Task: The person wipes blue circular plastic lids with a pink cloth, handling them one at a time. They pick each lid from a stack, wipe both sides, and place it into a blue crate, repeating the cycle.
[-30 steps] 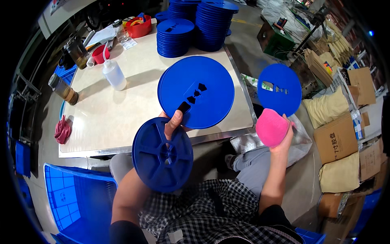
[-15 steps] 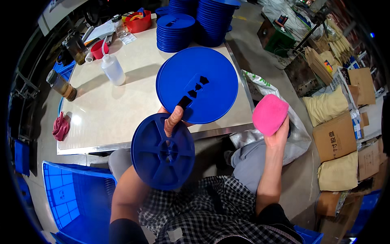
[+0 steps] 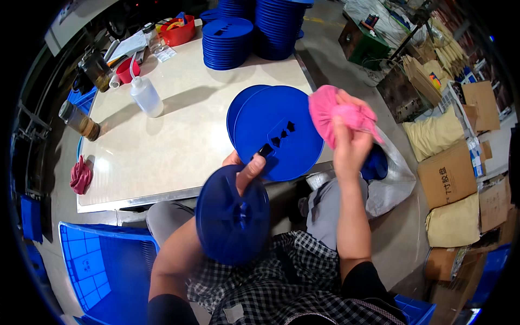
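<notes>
Nearest, in the lower middle, a ribbed blue wheel [image 3: 222, 227] hangs tilted from the left hand [image 3: 249, 174]; it is slightly blurred. The same hand's fingers grip flat blue discs [image 3: 271, 119], at least two overlapping, above it in mid-frame, the thumb over the near rim. The right hand [image 3: 352, 135], right of centre, has its fingers closed on a bunched pink cloth [image 3: 323, 111] at the discs' right edge; whether cloth and disc touch, I cannot tell.

The likeliest trouble is a dropped piece: one hand bears everything near the rims, so a firm push from the cloth could twist the discs apart or loosen the wheel.

Beyond lies the pale, metal-edged desk [image 3: 189, 135], with a maroon rag [image 3: 81, 176] and a squeeze bottle [image 3: 147, 97] on its left and stacked blue discs [image 3: 227, 49] at its far edge, upper middle. A blue crate [image 3: 89, 260] fills the lower left; cardboard boxes [image 3: 449, 179] crowd the right, and a green box [image 3: 364, 46] sits upper right.
</notes>
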A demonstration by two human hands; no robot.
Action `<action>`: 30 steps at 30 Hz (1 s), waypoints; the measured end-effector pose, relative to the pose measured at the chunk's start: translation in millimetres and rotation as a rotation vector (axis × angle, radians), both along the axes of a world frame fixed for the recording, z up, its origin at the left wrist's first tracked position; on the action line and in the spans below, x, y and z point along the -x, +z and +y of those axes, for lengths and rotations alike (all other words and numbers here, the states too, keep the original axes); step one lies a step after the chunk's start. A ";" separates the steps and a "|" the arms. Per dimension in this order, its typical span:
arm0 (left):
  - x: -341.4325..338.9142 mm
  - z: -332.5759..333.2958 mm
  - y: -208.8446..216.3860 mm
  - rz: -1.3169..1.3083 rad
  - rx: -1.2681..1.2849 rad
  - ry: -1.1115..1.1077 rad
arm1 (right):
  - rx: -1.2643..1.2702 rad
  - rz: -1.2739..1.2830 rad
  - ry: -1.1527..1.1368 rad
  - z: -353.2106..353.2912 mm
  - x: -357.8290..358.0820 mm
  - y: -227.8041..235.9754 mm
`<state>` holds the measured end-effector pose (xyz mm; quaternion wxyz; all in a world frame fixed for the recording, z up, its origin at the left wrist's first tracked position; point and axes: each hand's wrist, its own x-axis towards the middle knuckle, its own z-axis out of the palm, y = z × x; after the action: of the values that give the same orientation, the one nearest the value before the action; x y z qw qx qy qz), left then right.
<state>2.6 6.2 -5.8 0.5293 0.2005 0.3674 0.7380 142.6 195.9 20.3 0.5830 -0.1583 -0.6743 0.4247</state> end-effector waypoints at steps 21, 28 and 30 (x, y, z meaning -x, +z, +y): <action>9.1 -10.4 -39.0 0.290 0.077 0.028 | -0.612 -0.283 0.006 -32.0 27.7 -3.6; -1.6 5.6 26.1 -0.129 0.072 0.107 | -1.040 -0.467 0.198 -77.8 0.2 -37.5; 12.9 -2.4 12.6 -0.190 0.200 0.004 | -0.897 -0.372 0.318 -68.8 5.7 -34.4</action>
<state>-10.4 3.8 6.8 0.5777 0.0752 0.3879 0.7143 136.9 127.1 -14.1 0.3919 0.1390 -0.8984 0.1416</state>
